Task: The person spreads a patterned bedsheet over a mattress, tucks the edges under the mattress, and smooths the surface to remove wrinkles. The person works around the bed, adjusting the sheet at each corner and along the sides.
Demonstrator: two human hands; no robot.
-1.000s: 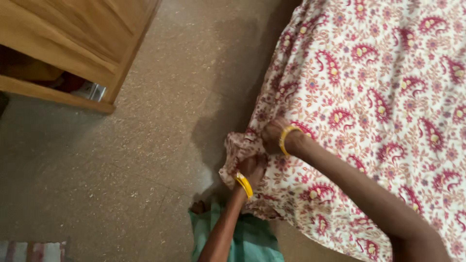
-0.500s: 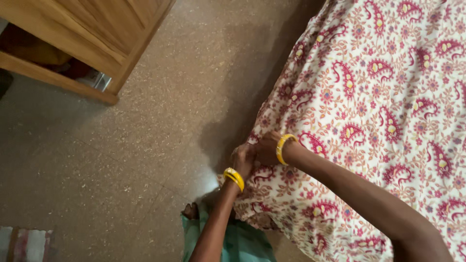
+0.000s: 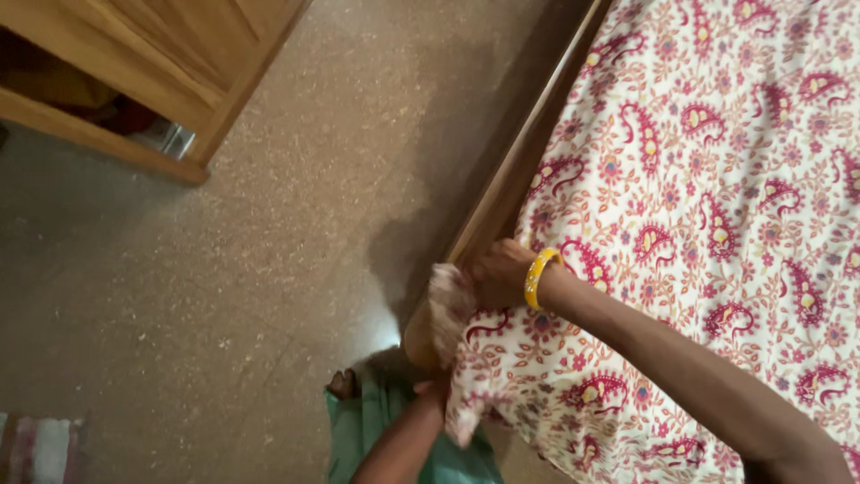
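Observation:
A cream bedsheet (image 3: 708, 179) with red paisley print covers the bed on the right. My right hand (image 3: 500, 273), with a yellow bangle at the wrist, grips the bunched corner of the sheet (image 3: 448, 300) at the bed's corner. My left hand (image 3: 434, 390) is lower, mostly hidden under the hanging edge of the sheet; only the forearm and a bit of the hand show. The wooden bed frame (image 3: 511, 179) is exposed along the left side of the bed.
A wooden cabinet (image 3: 152, 72) with an open lower shelf stands at the top left. Speckled brown floor (image 3: 224, 296) lies between it and the bed. My green garment (image 3: 376, 439) and a foot show at the bottom. A striped mat (image 3: 40, 448) lies at the bottom left.
The sheet's side edge has been pulled up, baring the wooden bed frame. My left hand has dropped from beside the right hand to under the sheet's hanging edge.

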